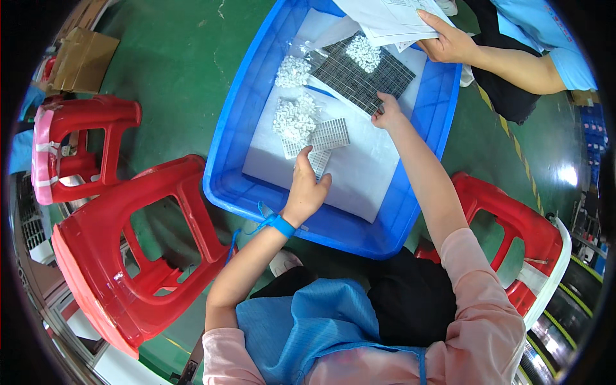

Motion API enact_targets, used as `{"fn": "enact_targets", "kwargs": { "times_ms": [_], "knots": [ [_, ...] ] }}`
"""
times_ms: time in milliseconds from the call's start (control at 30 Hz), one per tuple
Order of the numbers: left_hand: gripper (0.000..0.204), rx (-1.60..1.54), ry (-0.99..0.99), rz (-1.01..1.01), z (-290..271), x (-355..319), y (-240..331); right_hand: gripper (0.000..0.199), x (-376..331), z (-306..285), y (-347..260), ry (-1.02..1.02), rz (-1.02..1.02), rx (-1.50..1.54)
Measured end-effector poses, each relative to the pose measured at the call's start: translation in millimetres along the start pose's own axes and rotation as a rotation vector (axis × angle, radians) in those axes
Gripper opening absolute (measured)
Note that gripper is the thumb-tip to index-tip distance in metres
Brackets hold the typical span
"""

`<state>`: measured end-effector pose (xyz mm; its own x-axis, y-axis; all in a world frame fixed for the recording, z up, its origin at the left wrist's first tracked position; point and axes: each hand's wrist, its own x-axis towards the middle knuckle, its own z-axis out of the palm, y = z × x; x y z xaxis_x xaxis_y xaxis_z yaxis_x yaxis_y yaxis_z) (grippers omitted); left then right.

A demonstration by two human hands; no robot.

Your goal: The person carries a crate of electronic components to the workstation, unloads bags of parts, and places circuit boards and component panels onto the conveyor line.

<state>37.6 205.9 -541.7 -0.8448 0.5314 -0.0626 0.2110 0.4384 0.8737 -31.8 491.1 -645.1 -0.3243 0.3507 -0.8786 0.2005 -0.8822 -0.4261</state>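
Observation:
A large blue tub [221, 151] stands before me, its bottom lined with white sheet material [359, 192]. My right hand [389, 114] pinches the near edge of a dark, finely gridded panel [391, 76], and a heap of small white parts [363, 54] lies on that panel. My left hand [308, 192] is open, thumb and index finger apart, close to two white slotted strips [332, 135]; whether it touches them I cannot tell. Beside the strips lies a bigger pile of small white pieces [296, 119], with another white cluster [293, 72] beyond it.
At the upper right another person's hand [446, 42] holds white papers [391, 19] over the tub's far end. Red plastic stools stand left [138, 250] and right [507, 224] of the tub. A blue wrist strap [281, 225] with a cord circles my left wrist. A cardboard box [83, 61] sits far left.

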Motion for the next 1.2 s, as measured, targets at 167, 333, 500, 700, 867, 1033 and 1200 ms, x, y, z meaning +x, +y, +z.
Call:
{"fn": "enact_targets", "kwargs": {
  "times_ms": [167,333,500,700,867,1033,1200],
  "knots": [
    [0.059,-0.049,-0.029,0.003,5,0,1,0.027,8,-5,2,-0.160,-0.144,0.086],
    [0.057,-0.051,-0.029,0.003,-1,-2,-4,0.025,-2,6,8,-0.538,-0.133,0.364],
    [0.056,-0.064,-0.023,0.011,3,-1,-1,0.022,7,10,3,-0.390,-0.283,0.339],
    [0.059,-0.472,-0.078,-0.441,4,12,8,0.019,-38,3,8,-0.351,-0.328,0.436],
    [0.065,-1.039,-0.150,-0.780,12,68,15,0.018,-108,-20,39,-0.272,-0.142,0.349],
    [0.043,-1.504,0.042,-0.494,53,103,-13,0.024,-144,-39,72,-0.345,0.019,0.309],
    [0.043,-1.310,0.231,-0.500,42,87,-23,0.030,-198,-65,53,-0.591,0.460,-0.383]
  ]
}}
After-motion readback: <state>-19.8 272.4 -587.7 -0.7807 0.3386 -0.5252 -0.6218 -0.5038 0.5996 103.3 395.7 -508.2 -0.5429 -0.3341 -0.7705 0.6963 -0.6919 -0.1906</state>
